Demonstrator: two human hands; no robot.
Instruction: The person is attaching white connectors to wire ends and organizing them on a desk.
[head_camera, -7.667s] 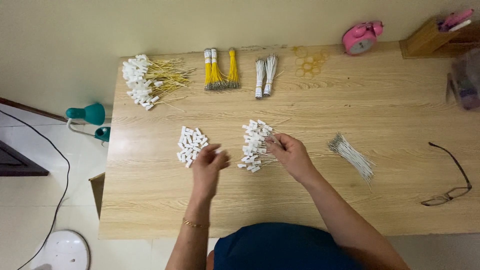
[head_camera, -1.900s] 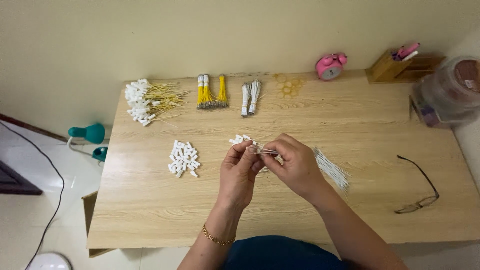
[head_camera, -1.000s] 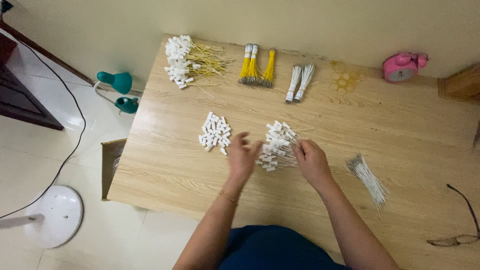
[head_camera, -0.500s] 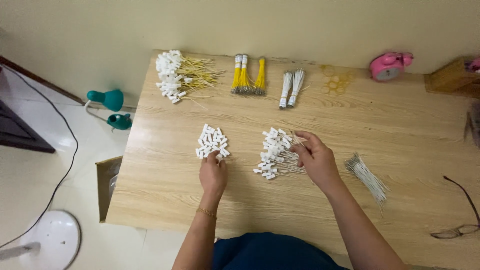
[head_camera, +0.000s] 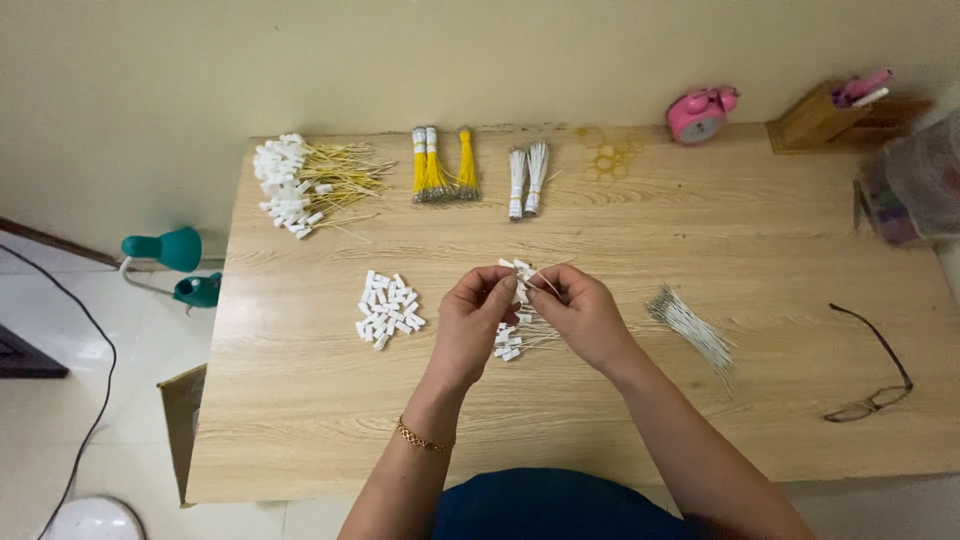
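Observation:
Both hands meet above the middle of the wooden table (head_camera: 700, 230). My left hand (head_camera: 472, 322) pinches a small white connector (head_camera: 519, 292) at its fingertips. My right hand (head_camera: 583, 316) holds a thin white wire (head_camera: 549, 272) whose end meets that connector. Under the hands lies a pile of white connectors with wires attached (head_camera: 515, 340), partly hidden. A heap of loose white connectors (head_camera: 388, 310) sits to the left of my left hand. A bundle of loose white wires (head_camera: 692, 330) lies to the right of my right hand.
At the back: yellow-wired connectors (head_camera: 305, 182), yellow wire bundles (head_camera: 440, 165), white wire bundles (head_camera: 527, 175), a pink alarm clock (head_camera: 700, 113), a wooden holder (head_camera: 835, 112). Glasses (head_camera: 872, 366) lie at right, a clear container (head_camera: 915, 190) beyond them. Green lamp (head_camera: 172, 262) on the floor, left.
My left hand left the loose connector heap and rose to meet my right hand, which lifted off the wired pile. Both now hold a connector and wire together.

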